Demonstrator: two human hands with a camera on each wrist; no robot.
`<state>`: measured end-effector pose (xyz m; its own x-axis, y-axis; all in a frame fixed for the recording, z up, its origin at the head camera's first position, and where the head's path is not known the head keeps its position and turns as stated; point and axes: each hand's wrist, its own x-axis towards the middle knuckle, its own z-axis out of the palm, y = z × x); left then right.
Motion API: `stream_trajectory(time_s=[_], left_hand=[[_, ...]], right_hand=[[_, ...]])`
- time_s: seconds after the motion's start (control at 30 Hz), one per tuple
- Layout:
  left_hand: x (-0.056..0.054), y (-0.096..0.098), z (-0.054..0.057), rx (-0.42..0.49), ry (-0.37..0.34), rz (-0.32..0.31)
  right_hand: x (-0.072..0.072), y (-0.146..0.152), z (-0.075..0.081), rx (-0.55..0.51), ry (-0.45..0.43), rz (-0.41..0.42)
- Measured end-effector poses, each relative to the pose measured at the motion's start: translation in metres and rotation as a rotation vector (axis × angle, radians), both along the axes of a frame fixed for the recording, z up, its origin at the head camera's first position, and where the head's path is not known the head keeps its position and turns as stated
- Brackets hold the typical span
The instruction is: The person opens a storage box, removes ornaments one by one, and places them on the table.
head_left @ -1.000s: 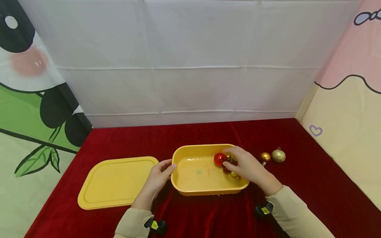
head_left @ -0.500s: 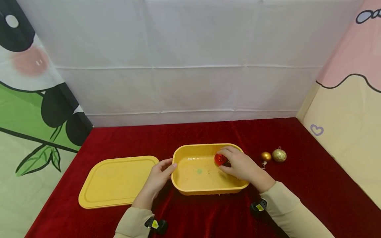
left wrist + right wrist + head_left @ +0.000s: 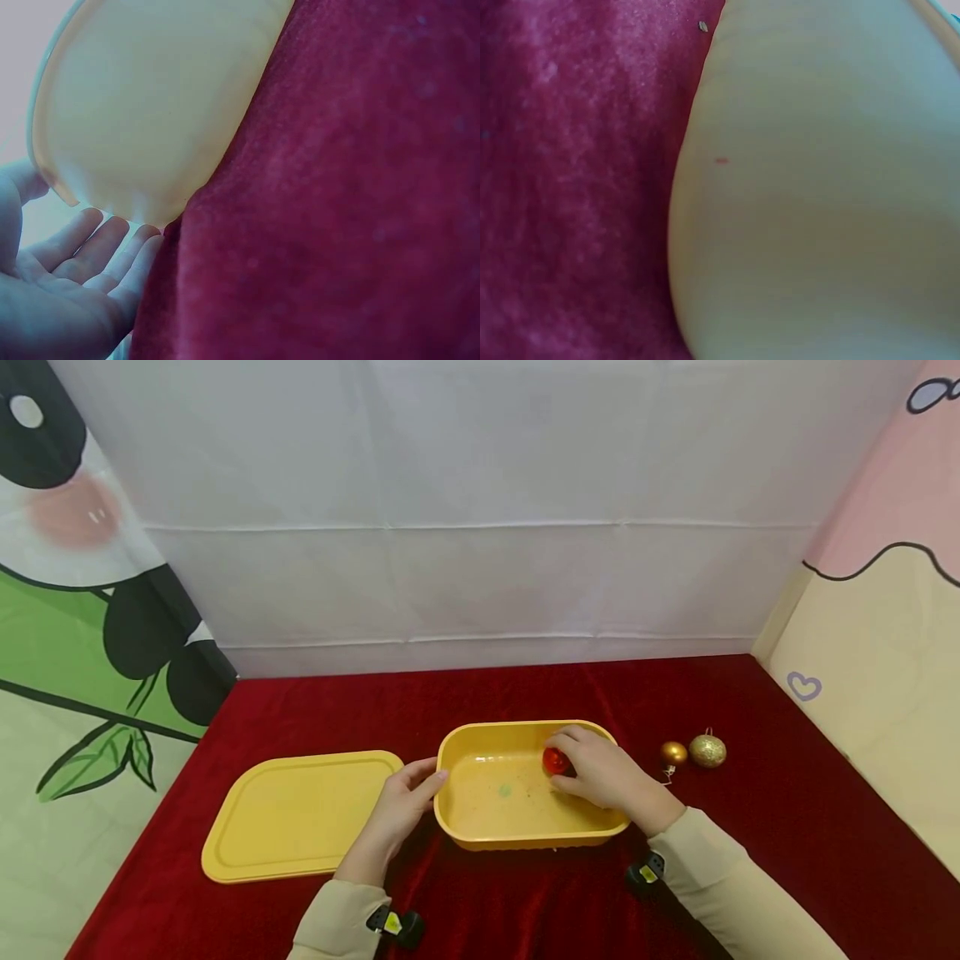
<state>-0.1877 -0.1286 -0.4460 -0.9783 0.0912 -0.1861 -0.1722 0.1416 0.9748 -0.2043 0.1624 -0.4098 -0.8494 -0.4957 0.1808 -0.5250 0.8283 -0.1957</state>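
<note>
A yellow plastic container (image 3: 487,841) stands on the red cloth. My left hand (image 3: 401,802) holds its left end, thumb at the rim and fingertips against the outer wall, as the left wrist view also shows this hand (image 3: 82,277) beside the container (image 3: 150,112). Inside the container's right part, my right hand (image 3: 600,770) curls around a shiny red Christmas bauble (image 3: 555,761), which shows between thumb and fingers. Whatever else lies beneath that palm is hidden. The right wrist view has only the container's outer wall (image 3: 802,187) and cloth, no hand.
Left of the container lies a flat yellow lid (image 3: 300,814). A small gold bauble (image 3: 673,753) and a glittery gold bauble (image 3: 707,750) rest on the red cloth (image 3: 450,693) to the right. Printed fabric walls enclose the back and sides.
My right hand has moved left and lower in the container, closing around the red bauble and covering the smaller baubles seen earlier. The left hand stays at the container's end.
</note>
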Motion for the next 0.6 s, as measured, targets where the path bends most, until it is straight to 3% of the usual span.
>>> stream_trajectory(time_s=[0.6], left_hand=[[-0.0029,0.0017,-0.0033,-0.007,-0.003,-0.010]], right_hand=[[-0.0057,0.0007,-0.0045,0.029,0.027,0.007]])
